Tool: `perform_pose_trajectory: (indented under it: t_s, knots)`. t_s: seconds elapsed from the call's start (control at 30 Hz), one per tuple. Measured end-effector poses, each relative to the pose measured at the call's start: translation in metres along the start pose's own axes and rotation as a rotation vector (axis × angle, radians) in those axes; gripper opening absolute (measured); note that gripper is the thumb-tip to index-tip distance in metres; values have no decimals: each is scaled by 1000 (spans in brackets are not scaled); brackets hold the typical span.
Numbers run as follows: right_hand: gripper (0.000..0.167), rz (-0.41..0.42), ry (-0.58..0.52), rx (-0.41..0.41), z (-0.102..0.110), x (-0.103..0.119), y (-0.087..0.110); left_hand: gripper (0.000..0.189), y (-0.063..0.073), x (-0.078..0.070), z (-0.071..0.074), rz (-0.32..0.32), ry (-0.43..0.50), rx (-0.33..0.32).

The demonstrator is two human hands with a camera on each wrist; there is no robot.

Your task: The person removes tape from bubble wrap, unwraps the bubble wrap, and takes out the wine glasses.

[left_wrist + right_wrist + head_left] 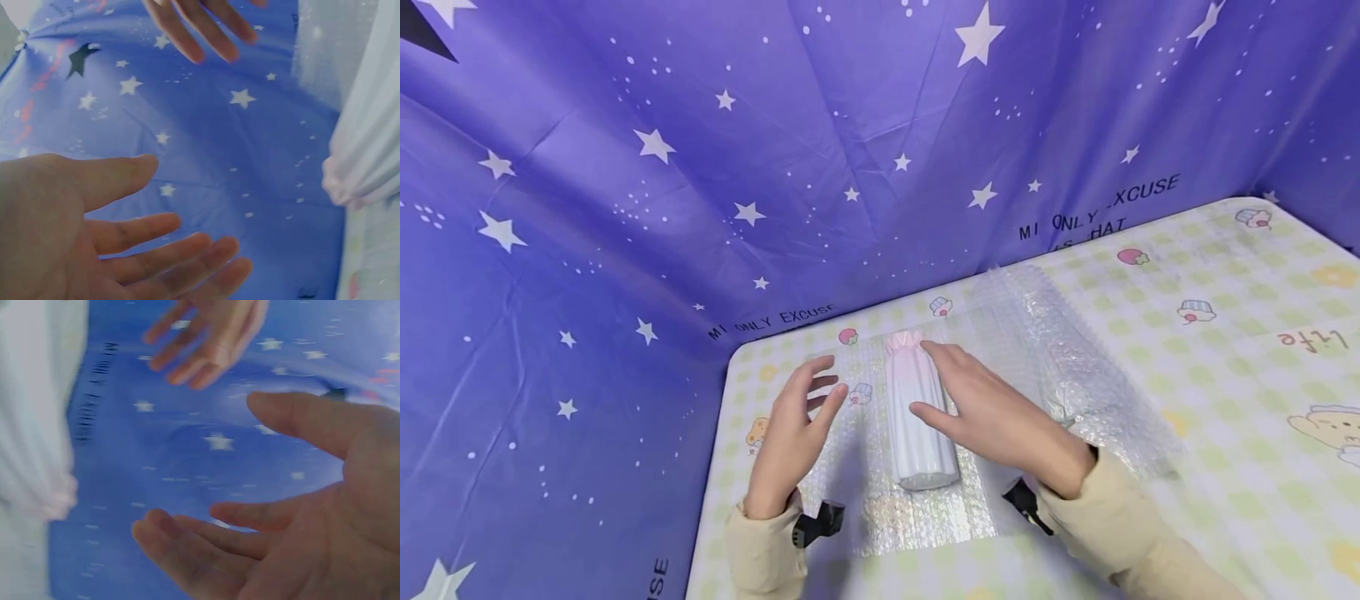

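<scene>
A fluted vase (921, 425), pale pink at its ruffled mouth and white toward the base, lies on its side on a sheet of bubble wrap (917, 529). Its mouth points toward the far table edge. My left hand (792, 442) hovers to the left of the vase, thumb and fingers spread, holding nothing. From the right, my right hand (992, 408) overlaps the vase's right side in the head view, its fingers extended. Both wrist views show the palms facing inward with nothing grasped, the vase (369, 134) off to one side.
More bubble wrap (1105, 400) extends to the right and back over the checked tablecloth (1247, 367). A purple star-patterned curtain (820, 167) hangs behind the table and along its left side. Each wrist carries a small black camera mount (820, 523).
</scene>
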State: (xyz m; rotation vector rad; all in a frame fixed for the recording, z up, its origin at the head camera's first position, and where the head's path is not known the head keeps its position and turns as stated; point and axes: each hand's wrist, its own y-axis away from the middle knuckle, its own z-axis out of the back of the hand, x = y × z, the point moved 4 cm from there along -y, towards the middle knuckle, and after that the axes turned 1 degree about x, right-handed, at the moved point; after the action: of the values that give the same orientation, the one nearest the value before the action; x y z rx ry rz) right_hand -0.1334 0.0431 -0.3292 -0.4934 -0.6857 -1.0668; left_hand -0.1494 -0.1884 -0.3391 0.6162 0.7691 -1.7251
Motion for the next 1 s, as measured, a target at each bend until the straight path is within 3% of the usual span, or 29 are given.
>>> perform_pose_trajectory:
  t_s: [0.17,0.37,0.7,0.87,1.0]
  knots:
    - [76,-67,-47,13,-20,-27,-16,45,-9,16,-22,65,71,10]
    - [76,-104,-118,6,-38,-49,-29,51,-14,36,-45,146,85,46]
    - [81,-167,-235,57,-63,-72,-39,63,-15,63,-84,259,172,242]
    - [80,-162,-320,105,-71,-78,-44,68,-16,68,-94,295,158,318]
    - [81,-143,-391,125,-76,-81,-48,73,-16,69,-97,315,173,343]
